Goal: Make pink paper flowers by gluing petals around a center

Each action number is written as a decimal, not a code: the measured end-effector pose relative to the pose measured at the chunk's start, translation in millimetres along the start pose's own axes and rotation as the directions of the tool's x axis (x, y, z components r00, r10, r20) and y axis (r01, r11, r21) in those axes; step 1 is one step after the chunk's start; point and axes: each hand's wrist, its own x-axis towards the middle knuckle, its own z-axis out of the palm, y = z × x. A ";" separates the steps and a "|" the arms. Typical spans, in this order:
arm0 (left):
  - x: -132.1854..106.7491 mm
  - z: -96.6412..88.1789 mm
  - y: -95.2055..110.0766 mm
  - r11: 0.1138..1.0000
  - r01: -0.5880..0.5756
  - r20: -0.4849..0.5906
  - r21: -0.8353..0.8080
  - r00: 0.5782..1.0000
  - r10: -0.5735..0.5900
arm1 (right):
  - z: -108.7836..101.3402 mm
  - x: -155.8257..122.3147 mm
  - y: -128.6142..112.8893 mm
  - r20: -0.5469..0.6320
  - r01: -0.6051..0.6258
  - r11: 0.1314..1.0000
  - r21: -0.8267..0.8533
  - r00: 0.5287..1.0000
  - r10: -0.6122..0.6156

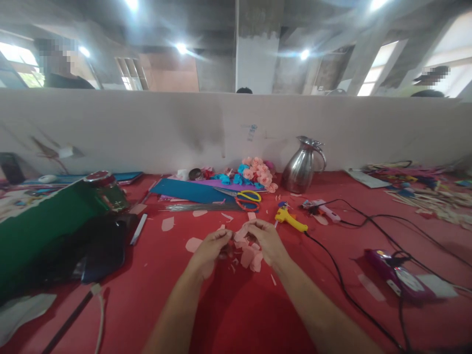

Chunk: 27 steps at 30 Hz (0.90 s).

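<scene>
In the middle of the red table, my right hand (268,241) pinches a pale pink paper petal (241,234) between thumb and fingers. My left hand (211,250) is closed just to the left, thumb pressed on the fingers; what it holds is blurred and hidden. Beneath both hands lie more pink petals (251,258) and small scraps. Single cut petals (193,244) rest flat beside my left hand. A yellow glue gun (291,220) lies right of my right hand. Beyond the hands are scissors (248,198) with yellow and red handles.
Pink paper roses (261,173) and blue ones lie at the back beside a steel jug (302,164). Thin wires (202,207) lie before a blue sheet (184,190). Black cords and a purple power strip (400,278) occupy the right. A green board (47,226) and glass jar (108,191) stand left.
</scene>
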 end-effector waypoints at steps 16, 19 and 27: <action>-3.2 3.7 5.0 0.995 -0.025 -0.054 0.091 0.998 0.030 | -1.3 0.3 -0.3 0.028 -0.001 1.000 -0.006 1.000 0.002; -1.4 4.3 3.9 0.986 -0.096 -0.070 0.138 0.992 0.107 | -1.3 0.1 -0.8 0.015 -0.007 1.000 0.001 1.000 0.007; 6.7 0.3 -2.9 0.958 -0.177 -0.108 0.228 0.973 0.205 | -1.1 0.6 -1.8 0.010 -0.032 0.999 0.004 0.999 0.032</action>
